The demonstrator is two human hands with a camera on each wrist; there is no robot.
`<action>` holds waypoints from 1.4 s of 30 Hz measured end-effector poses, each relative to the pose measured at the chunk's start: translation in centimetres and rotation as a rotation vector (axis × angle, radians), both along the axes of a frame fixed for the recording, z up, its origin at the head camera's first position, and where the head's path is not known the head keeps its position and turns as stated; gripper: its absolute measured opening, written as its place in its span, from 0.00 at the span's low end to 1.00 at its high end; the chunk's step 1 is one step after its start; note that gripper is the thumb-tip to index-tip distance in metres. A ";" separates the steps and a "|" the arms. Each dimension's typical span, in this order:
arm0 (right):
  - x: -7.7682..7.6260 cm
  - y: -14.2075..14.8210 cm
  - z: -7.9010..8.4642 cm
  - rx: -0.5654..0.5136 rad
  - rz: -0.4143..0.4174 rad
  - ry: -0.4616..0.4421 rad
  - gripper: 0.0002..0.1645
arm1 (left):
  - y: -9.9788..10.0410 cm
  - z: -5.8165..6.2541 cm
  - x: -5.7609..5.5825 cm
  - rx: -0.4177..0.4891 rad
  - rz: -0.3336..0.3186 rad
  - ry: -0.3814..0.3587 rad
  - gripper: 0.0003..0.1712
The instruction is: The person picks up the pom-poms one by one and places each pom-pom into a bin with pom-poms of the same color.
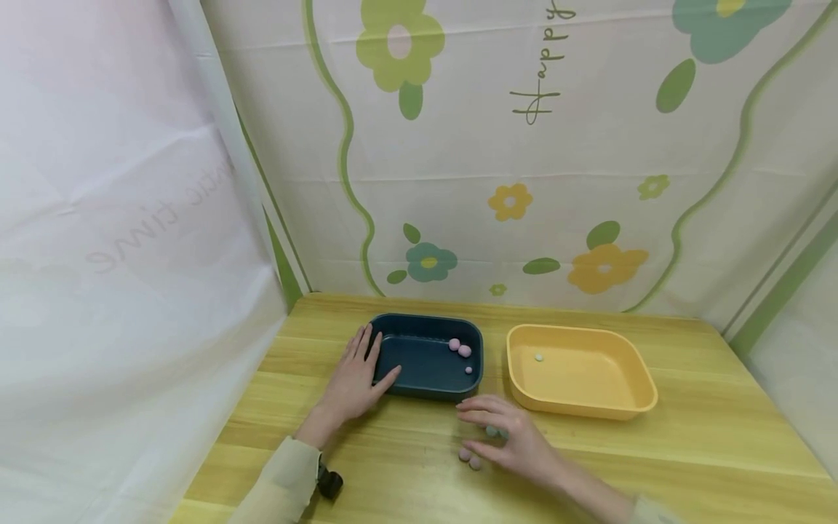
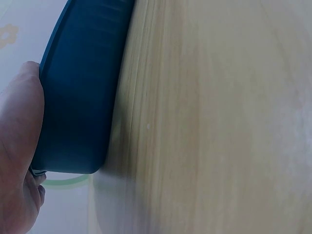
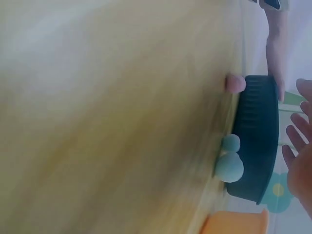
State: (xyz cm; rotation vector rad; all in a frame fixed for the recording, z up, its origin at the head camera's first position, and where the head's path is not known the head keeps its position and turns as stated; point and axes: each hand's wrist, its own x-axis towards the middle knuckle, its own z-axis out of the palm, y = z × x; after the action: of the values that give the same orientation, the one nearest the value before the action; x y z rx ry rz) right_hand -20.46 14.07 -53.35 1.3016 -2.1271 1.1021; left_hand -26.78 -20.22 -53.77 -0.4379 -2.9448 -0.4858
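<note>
A dark blue tray (image 1: 428, 362) stands on the table with several pink balls (image 1: 464, 351) at its right side. My left hand (image 1: 353, 382) rests on the tray's left end, fingers spread over the rim and thumb over the near edge. In the left wrist view that hand (image 2: 19, 141) lies along the tray's rim. My right hand (image 1: 513, 437) hovers over the table in front of the tray, fingers apart and nothing between them. Beneath it lie pink balls (image 1: 474, 463) and pale green balls (image 1: 492, 431), partly hidden. In the right wrist view one green ball (image 3: 229, 167) looks larger than its neighbour.
To the right of the blue tray stands a yellow tray (image 1: 583, 407) holding one small pale green ball (image 1: 539, 357). Both sit on a wood-grain table (image 1: 713, 437). A printed white curtain (image 1: 458, 160) hangs behind, with another along the left side.
</note>
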 end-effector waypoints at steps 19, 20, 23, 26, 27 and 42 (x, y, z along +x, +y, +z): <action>1.1 -0.2 -1.7 0.098 0.009 -0.109 0.19 | 0.0 0.1 0.0 0.001 -0.002 -0.005 0.55; 1.1 -0.2 -1.7 0.112 0.010 -0.117 0.18 | 0.0 0.1 0.0 0.001 -0.002 -0.007 0.55; 1.2 -0.1 -1.7 0.165 0.011 -0.142 0.17 | 0.0 0.2 0.0 0.001 -0.001 -0.016 0.55; 1.3 -0.1 -1.8 0.228 -0.008 -0.156 0.16 | 0.0 0.3 0.1 0.001 0.000 -0.018 0.55; 1.3 -0.1 -1.9 0.247 -0.017 -0.161 0.15 | 0.0 0.3 0.1 0.002 -0.001 -0.018 0.54; 1.3 -0.3 -2.8 0.260 -0.029 -0.091 0.12 | -0.1 -0.1 0.0 0.004 -0.001 0.011 0.54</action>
State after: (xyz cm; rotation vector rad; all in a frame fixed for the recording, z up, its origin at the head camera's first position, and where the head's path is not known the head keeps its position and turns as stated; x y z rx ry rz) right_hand -19.18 13.75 -56.17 1.3499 -2.4132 0.9114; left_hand -26.82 -20.32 -53.90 -0.4407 -2.9332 -0.4877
